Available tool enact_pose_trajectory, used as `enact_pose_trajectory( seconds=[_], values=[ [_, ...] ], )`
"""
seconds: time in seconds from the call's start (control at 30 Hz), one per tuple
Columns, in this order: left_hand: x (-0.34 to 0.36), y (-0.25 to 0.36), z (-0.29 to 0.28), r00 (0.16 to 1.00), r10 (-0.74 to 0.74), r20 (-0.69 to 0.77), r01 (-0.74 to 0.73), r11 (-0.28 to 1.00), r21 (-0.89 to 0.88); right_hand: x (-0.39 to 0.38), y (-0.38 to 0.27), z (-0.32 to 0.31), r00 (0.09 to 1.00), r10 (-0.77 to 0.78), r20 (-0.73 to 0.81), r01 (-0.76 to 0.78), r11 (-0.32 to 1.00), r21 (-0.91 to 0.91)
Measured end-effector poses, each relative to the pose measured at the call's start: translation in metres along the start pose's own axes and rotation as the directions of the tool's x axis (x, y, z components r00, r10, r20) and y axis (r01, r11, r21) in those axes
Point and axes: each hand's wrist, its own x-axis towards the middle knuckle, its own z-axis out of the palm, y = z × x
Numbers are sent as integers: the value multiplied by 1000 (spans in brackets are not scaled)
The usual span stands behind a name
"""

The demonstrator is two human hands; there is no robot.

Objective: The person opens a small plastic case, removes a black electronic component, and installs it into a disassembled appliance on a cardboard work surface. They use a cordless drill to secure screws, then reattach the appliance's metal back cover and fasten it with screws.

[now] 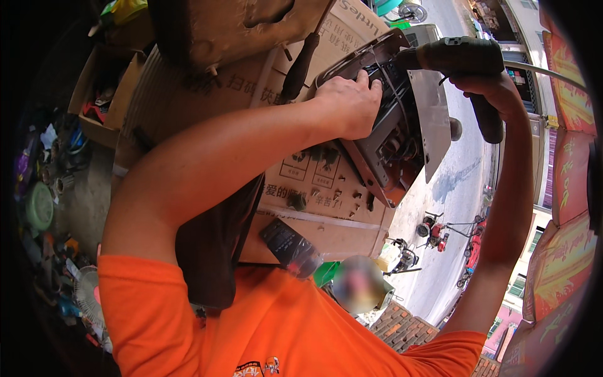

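Note:
An opened metal-cased appliance [392, 135], with wires and parts inside, lies tilted on a cardboard box [352, 232]. My left hand [348, 107] lies over its near-left edge, fingers bent down onto the inner frame; the fingertips are partly hidden. My right hand [496, 91] is wrapped round the handle of a dark power drill [461, 55], whose nose points left at the top of the casing. A grey metal panel [430, 119] stands along the casing's right side. Left of the casing lies a dark-handled screwdriver [300, 69].
Several small screws [352, 204] lie loose on the cardboard, near a black packet [292, 247]. At upper left are a brown, worn block-shaped object [220, 31] and an open carton [103, 94]. Clutter with a fan [91, 292] lines the left; a street [461, 169] runs at right.

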Motion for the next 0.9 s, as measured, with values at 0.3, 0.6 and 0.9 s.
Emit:
enact_pose_trajectory(
  seconds=[0.3,0.6,0.9],
  values=[
    [3,-4,9,998,35,-44,-33,998,51,28,0,-13,998,53,-32,-59,968,-243],
    [1,-3,6,998,31,-53,-28,998,57,28,8,-13,999,1,-36,-10,973,-232],
    [3,-2,9,998,25,-57,-20,996,83,27,14,-11,997,-26,-68,9,971,-239]
  ],
)
